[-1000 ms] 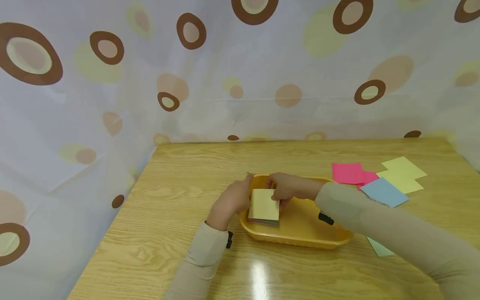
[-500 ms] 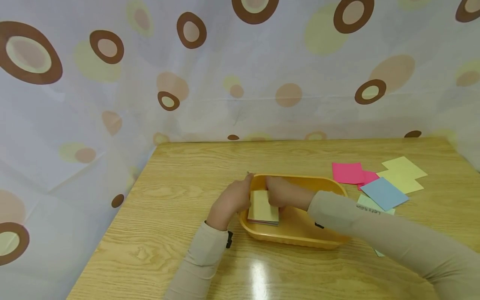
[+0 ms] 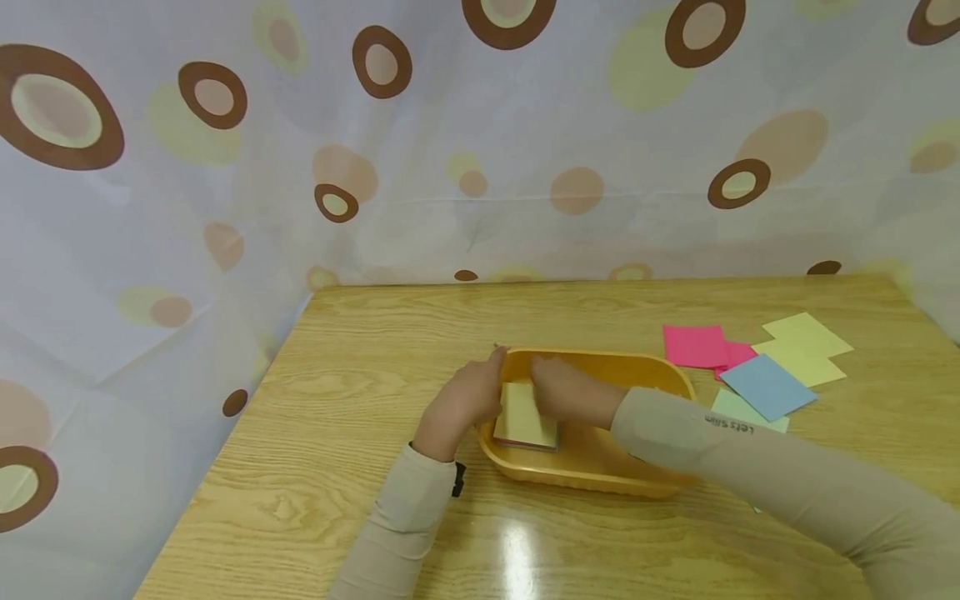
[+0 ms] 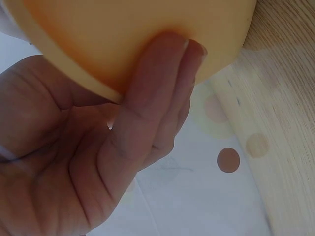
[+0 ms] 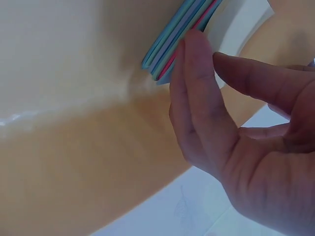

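My left hand (image 3: 459, 406) grips the left end of an orange-yellow plastic tray (image 3: 592, 475). In the left wrist view its fingers (image 4: 157, 73) lie along the outside wall of the tray, below the rim. A stack of square sticky notes (image 3: 517, 417), pale yellow on top, lies in the tray's left part. My right hand (image 3: 566, 390) reaches into the tray and covers the stack's upper right corner. Seen from the right wrist, its fingertips (image 5: 197, 42) touch the layered blue, green and pink edges, with the thumb by the pale top sheet.
Right of the tray, loose notes lie on the wooden table (image 3: 360, 358): pink (image 3: 693, 346), yellow (image 3: 806, 346), blue (image 3: 770, 387) and pale green (image 3: 738, 406). The right sleeve (image 3: 750, 458) crosses the tray's right end. A patterned curtain (image 3: 480, 233) hangs behind the table.
My right hand has shifted slightly left and turned over the stack's corner, covering more of the top note. The right forearm has come lower, baring pale green notes. The left hand stays put.
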`<action>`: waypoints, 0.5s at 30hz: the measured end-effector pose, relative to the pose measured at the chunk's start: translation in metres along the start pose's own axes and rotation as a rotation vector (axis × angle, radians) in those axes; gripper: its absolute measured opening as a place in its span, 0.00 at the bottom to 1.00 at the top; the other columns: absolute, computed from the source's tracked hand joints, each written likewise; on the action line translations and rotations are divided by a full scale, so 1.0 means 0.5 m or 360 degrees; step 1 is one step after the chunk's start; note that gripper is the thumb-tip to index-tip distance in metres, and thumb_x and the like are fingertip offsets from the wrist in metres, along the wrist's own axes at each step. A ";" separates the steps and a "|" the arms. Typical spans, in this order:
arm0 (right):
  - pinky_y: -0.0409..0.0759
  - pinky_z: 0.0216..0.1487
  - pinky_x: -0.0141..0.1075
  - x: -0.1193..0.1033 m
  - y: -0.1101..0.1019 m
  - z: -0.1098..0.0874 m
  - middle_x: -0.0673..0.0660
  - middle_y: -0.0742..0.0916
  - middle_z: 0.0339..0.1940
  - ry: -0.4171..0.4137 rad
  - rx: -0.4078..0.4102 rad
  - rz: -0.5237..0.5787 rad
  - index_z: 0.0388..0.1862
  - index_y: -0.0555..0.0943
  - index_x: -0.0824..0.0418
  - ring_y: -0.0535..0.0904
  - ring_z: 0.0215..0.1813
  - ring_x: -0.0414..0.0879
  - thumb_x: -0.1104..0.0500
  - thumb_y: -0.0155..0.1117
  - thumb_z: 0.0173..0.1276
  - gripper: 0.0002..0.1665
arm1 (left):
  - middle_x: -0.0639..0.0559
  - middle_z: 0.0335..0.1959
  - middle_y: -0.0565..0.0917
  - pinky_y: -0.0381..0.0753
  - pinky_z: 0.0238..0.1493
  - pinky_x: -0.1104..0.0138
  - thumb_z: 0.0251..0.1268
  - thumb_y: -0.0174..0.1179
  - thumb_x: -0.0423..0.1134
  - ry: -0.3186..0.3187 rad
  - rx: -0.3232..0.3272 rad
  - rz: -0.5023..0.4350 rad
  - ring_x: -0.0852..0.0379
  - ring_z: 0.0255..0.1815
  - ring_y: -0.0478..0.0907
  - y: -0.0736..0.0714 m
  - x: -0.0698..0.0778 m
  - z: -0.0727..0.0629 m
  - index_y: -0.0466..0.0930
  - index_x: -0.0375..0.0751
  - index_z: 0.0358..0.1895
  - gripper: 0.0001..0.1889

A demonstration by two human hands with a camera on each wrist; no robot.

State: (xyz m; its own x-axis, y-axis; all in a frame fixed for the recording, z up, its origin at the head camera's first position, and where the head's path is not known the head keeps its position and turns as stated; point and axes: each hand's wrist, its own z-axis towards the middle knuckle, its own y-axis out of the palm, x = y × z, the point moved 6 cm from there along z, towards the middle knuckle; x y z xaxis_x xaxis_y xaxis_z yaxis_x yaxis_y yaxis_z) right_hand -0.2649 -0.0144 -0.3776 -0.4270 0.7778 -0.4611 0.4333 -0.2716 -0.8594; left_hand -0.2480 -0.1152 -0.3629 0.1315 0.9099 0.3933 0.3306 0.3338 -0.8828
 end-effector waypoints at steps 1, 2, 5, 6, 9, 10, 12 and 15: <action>0.61 0.16 0.25 0.000 -0.001 0.000 0.52 0.70 0.16 -0.0021 0.0014 -0.0015 0.47 0.70 0.78 0.64 0.16 0.40 0.76 0.51 0.63 0.13 | 0.52 0.15 0.66 0.63 0.14 0.72 0.61 0.55 0.21 -0.0003 0.0004 -0.0003 0.59 0.13 0.63 0.000 0.000 0.000 0.51 0.35 0.75 0.38; 0.62 0.16 0.25 -0.001 -0.001 0.000 0.53 0.70 0.16 -0.0033 0.0024 -0.0020 0.46 0.71 0.78 0.64 0.17 0.41 0.77 0.51 0.63 0.12 | 0.51 0.15 0.67 0.63 0.15 0.72 0.61 0.55 0.22 -0.0005 0.0007 -0.0005 0.59 0.13 0.63 0.000 -0.001 0.001 0.51 0.35 0.75 0.38; 0.64 0.18 0.27 -0.003 -0.002 -0.001 0.54 0.72 0.18 -0.0028 0.0026 -0.0043 0.43 0.71 0.76 0.67 0.19 0.42 0.77 0.53 0.61 0.10 | 0.51 0.16 0.68 0.64 0.15 0.72 0.61 0.55 0.21 -0.0009 0.0011 -0.0017 0.59 0.14 0.64 -0.001 0.000 0.001 0.51 0.35 0.75 0.39; 0.66 0.19 0.28 -0.003 -0.002 -0.001 0.55 0.73 0.20 -0.0026 0.0031 -0.0064 0.42 0.72 0.75 0.68 0.20 0.44 0.77 0.54 0.61 0.10 | 0.51 0.16 0.68 0.64 0.15 0.72 0.61 0.55 0.21 -0.0015 0.0007 -0.0023 0.59 0.14 0.64 -0.001 -0.001 0.000 0.51 0.35 0.75 0.39; 0.71 0.24 0.33 -0.003 0.000 0.001 0.58 0.75 0.24 -0.0028 0.0037 -0.0115 0.38 0.73 0.73 0.70 0.26 0.48 0.76 0.56 0.59 0.08 | 0.51 0.16 0.68 0.65 0.15 0.72 0.61 0.55 0.21 -0.0025 -0.0001 -0.0032 0.59 0.14 0.65 0.000 -0.002 0.000 0.51 0.35 0.75 0.39; 0.73 0.26 0.35 -0.002 0.000 0.002 0.59 0.75 0.26 -0.0024 0.0039 -0.0122 0.37 0.73 0.72 0.71 0.28 0.49 0.76 0.56 0.59 0.07 | 0.50 0.16 0.69 0.66 0.15 0.72 0.61 0.55 0.21 -0.0029 0.0000 -0.0032 0.59 0.14 0.65 -0.001 -0.002 0.000 0.51 0.35 0.75 0.39; 0.74 0.29 0.37 0.002 0.000 0.005 0.60 0.75 0.28 -0.0035 0.0049 -0.0121 0.36 0.73 0.71 0.71 0.31 0.51 0.75 0.58 0.58 0.07 | 0.50 0.16 0.69 0.66 0.15 0.72 0.61 0.55 0.21 -0.0033 0.0004 -0.0032 0.59 0.14 0.65 -0.002 -0.004 0.000 0.50 0.35 0.75 0.39; 0.76 0.32 0.38 0.007 -0.007 0.008 0.60 0.78 0.30 -0.0073 0.0019 -0.0082 0.37 0.74 0.71 0.73 0.33 0.51 0.72 0.61 0.59 0.08 | 0.49 0.17 0.70 0.66 0.15 0.72 0.61 0.55 0.21 -0.0041 0.0012 -0.0040 0.58 0.14 0.66 -0.002 -0.007 0.001 0.51 0.35 0.75 0.39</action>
State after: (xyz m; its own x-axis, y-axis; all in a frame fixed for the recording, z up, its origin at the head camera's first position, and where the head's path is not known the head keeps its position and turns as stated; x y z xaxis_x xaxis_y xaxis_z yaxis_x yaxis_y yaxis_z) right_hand -0.2710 -0.0133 -0.3773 -0.4847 0.7642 -0.4255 0.4002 -0.2387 -0.8848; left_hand -0.2491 -0.1188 -0.3635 0.0993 0.9073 0.4086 0.3262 0.3582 -0.8748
